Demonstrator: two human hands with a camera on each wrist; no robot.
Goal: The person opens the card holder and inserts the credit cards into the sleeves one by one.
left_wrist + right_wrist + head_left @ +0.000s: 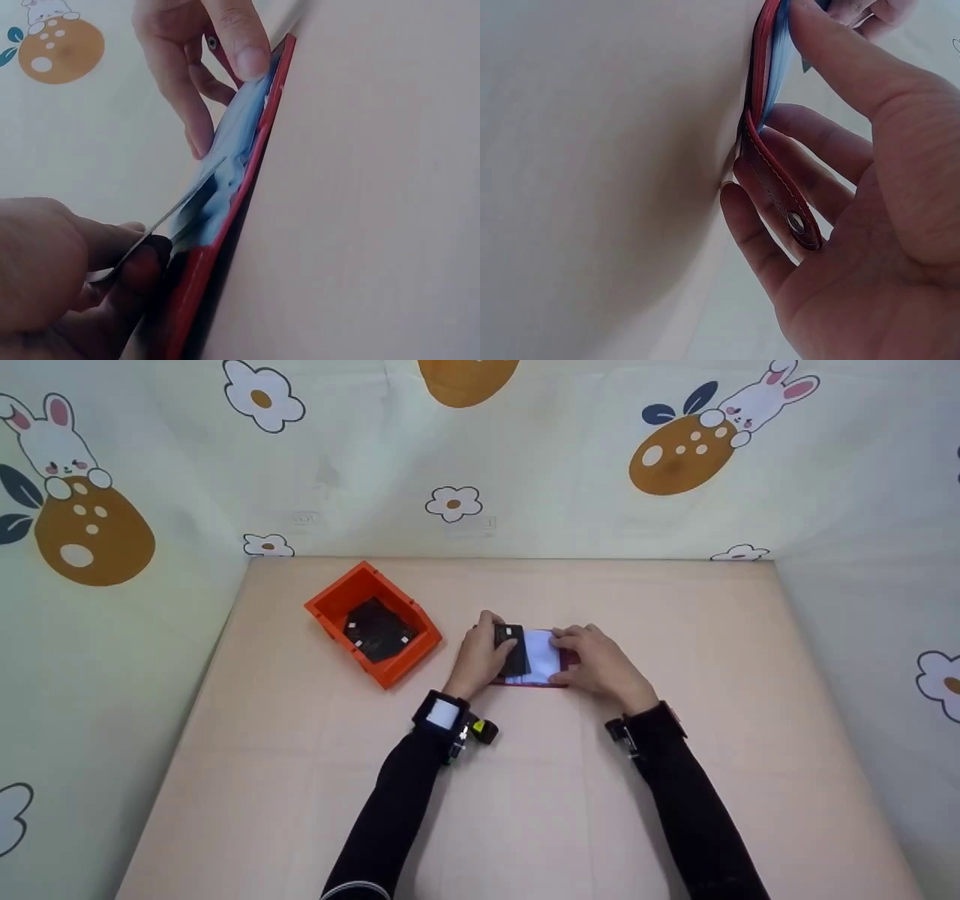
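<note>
A red card holder [196,289] lies spread on the table with its clear plastic sleeves [543,654] showing. My left hand [476,655] pinches a black card [514,655] between thumb and fingers over the holder's left part. In the left wrist view, the card [186,196] looks thin and tilts over the sleeves. My right hand [598,664] grips the holder's right end, thumb on the near edge of the sleeves and fingers at the far edge. A dark red strap with a metal snap [795,223] sticks out toward the right palm.
Left of the hands stands an orange bin [411,662] with several black cards [379,630] in it. A pale cloth covers the table [517,810]. Patterned curtains [375,487] rise at the table's back and sides.
</note>
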